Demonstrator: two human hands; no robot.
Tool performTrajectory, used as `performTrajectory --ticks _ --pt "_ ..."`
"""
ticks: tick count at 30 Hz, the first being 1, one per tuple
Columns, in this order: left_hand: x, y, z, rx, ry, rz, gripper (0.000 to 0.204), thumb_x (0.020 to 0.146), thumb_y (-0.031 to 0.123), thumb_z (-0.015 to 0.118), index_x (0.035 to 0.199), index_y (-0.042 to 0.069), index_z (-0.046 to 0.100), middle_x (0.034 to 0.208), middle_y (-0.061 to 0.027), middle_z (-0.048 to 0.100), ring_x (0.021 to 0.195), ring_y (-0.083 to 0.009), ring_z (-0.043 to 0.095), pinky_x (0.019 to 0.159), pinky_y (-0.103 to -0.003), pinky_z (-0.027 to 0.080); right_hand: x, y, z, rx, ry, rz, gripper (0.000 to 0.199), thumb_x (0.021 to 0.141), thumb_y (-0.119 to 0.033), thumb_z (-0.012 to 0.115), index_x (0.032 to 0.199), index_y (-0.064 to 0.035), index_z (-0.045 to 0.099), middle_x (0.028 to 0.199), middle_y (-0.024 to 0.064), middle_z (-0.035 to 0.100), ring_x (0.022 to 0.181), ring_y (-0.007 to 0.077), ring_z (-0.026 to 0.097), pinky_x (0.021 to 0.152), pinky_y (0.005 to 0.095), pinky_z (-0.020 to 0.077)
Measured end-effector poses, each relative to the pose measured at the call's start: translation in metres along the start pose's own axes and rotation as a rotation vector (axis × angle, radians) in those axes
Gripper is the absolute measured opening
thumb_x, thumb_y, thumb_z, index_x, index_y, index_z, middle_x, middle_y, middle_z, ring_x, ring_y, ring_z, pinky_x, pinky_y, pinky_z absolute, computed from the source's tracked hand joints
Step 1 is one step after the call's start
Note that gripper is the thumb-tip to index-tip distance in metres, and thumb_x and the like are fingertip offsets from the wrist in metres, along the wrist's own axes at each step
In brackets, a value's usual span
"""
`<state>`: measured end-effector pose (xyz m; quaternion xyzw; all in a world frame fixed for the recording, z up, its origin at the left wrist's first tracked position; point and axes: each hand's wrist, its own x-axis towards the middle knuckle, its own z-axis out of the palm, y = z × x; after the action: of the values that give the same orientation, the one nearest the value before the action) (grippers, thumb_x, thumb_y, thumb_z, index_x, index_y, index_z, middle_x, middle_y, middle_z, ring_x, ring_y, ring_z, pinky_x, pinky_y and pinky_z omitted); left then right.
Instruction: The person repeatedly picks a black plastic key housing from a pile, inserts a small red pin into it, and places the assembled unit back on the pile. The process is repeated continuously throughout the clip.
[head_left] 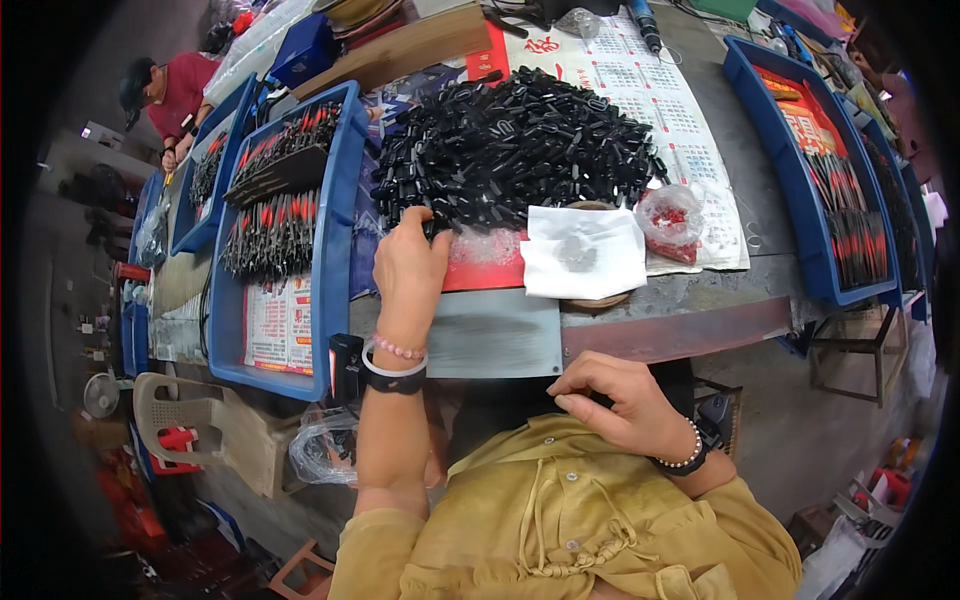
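Observation:
A large heap of small glossy black plastic parts (520,140) covers the middle of the worktable. My left hand (405,265) reaches to its near left edge, fingers bent, thumb and fingertips closing around one black part. Close by lie tiny clear pieces (485,248) on red paper. My right hand (615,395) is in front of the table's near edge, thumb and fingers drawn together; whatever they hold, if anything, is hidden. Between the hands and the heap are a grey metal plate (495,335) and a white cloth (560,278) bearing a small clear clump.
An open bag of tiny red pieces (672,222) stands right of the cloth. Blue trays (340,220) of dark, red-marked parts flank the heap, another blue tray (800,200) at right. A blue screwdriver (645,25) lies far back. Another person (180,95) works at far left.

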<state>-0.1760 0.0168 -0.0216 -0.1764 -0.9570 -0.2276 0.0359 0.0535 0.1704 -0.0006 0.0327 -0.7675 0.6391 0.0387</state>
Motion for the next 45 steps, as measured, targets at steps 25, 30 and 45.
performTrajectory --ticks 25,30,45 --pt "-0.144 0.070 -0.031 -1.193 -0.617 -0.061 0.017 0.089 -0.001 0.059 0.105 -0.002 0.052 0.086 -0.0063 0.065 0.063 -0.0038 0.054 0.056 -0.020 0.045 -0.003 -0.007 -0.009 0.422 0.212 0.073 0.011 0.089 -0.004 0.061 0.098 0.0023 0.063 0.088 0.0068 0.064 0.076 0.0112 0.060 0.066 0.0244 0.0481" --pt "-0.134 0.064 -0.030 -1.269 -0.981 -0.182 0.025 0.093 0.006 0.057 0.115 -0.004 0.051 0.096 -0.0105 0.067 0.063 -0.0038 0.054 0.058 -0.018 0.045 0.000 -0.020 -0.052 -0.089 0.222 0.069 0.011 0.085 -0.006 0.064 0.093 0.0023 0.064 0.083 0.0101 0.065 0.073 0.0162 0.063 0.065 0.0278 0.0484" --pt "-0.131 0.047 -0.017 -1.622 -1.115 -0.497 0.020 0.094 0.010 0.056 0.110 -0.001 0.055 0.087 -0.0202 0.067 0.049 -0.0097 0.050 0.048 -0.019 0.041 0.084 0.039 -0.141 -1.077 0.134 0.329 0.011 0.073 -0.009 0.060 0.071 0.0013 0.060 0.073 0.0174 0.060 0.076 0.0370 0.060 0.067 0.0430 0.0471"
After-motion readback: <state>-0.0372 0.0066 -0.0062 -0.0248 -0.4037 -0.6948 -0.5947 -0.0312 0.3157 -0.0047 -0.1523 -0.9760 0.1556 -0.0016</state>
